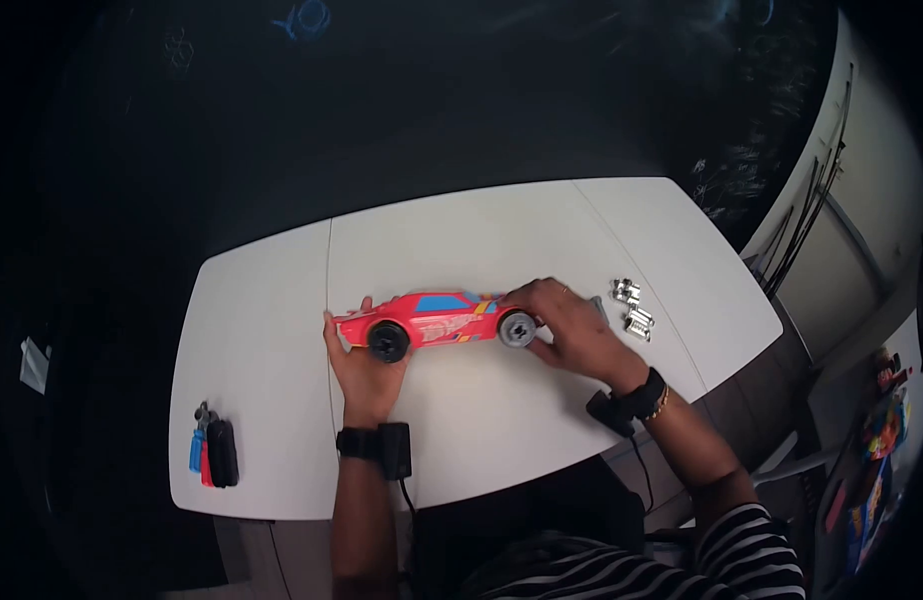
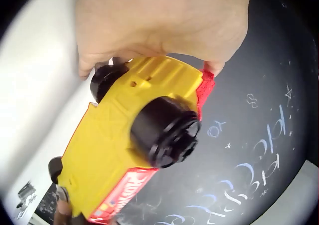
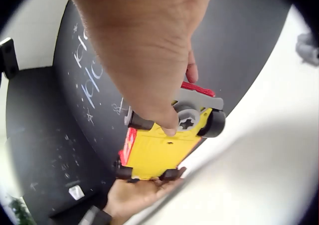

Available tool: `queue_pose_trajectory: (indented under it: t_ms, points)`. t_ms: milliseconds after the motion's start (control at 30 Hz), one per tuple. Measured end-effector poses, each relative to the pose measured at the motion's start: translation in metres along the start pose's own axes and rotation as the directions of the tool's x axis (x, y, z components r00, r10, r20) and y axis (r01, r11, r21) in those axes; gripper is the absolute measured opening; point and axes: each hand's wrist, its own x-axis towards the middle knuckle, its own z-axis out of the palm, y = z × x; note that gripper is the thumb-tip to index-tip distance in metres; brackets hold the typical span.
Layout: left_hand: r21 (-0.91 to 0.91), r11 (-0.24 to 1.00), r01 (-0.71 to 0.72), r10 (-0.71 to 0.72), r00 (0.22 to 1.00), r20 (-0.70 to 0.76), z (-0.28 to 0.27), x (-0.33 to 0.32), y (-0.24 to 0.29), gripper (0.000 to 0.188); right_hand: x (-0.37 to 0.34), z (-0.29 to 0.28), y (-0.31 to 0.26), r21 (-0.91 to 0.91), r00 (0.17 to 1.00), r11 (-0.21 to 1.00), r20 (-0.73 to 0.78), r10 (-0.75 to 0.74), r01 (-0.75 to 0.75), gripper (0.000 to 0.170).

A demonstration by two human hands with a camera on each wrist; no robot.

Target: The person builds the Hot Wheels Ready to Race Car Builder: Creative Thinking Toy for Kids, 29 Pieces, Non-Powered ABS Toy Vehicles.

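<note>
A red toy car (image 1: 447,325) with blue windows and black wheels is held on its side view above the white table, its yellow underside (image 2: 104,140) showing in the left wrist view. My left hand (image 1: 367,380) grips the rear end, fingers round the back edge. At the front, my right hand (image 1: 572,330) holds the car, with the thumb on the yellow underside (image 3: 159,152) beside a grey round part (image 3: 187,121) in the right wrist view. The right hand's fingertips on the car's far side are partly hidden.
Shiny metallic parts (image 1: 634,310) lie on the white table (image 1: 272,350) to the right. Blue, red and black handled tools (image 1: 214,452) lie at its left edge. Behind the table stands a dark chalkboard (image 1: 432,110). A grey piece (image 3: 308,49) shows in the right wrist view.
</note>
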Motion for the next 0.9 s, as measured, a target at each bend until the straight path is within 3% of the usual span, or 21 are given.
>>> queue_pose_trajectory:
  t_ms: [33,100,167,233,600,900]
  points:
    - [-0.032,0.999,0.023,-0.023,1.000,0.005,0.000,0.000,0.002,0.070,-0.004,0.003,0.004,0.014,1.000,1.000,0.010,0.002,-0.002,0.049]
    - [-0.062,0.997,0.045,-0.043,0.999,0.018,-0.005,0.002,0.003,0.068,-0.009,0.005,0.014,-0.264,0.992,0.961,0.117,-0.046,0.076,0.045]
    - [0.194,0.981,-0.027,0.002,0.991,0.130,-0.010,0.007,0.000,0.067,-0.014,0.008,0.021,-0.341,0.987,0.935,0.157,-0.043,0.095,0.040]
    - [0.167,0.986,-0.013,-0.003,0.995,0.099,-0.012,0.009,-0.004,0.068,-0.017,0.012,0.029,-0.425,0.979,0.898,0.200,-0.028,0.113,0.035]
    - [0.255,0.967,-0.021,0.008,0.999,0.050,-0.020,0.016,-0.009,0.067,-0.029,0.023,0.027,-0.496,0.983,0.867,0.179,0.040,0.055,0.035]
    - [0.400,0.912,-0.092,0.068,0.995,0.073,-0.020,0.013,-0.009,0.072,-0.041,0.017,0.022,-0.378,0.966,0.924,0.215,0.140,-0.050,0.050]
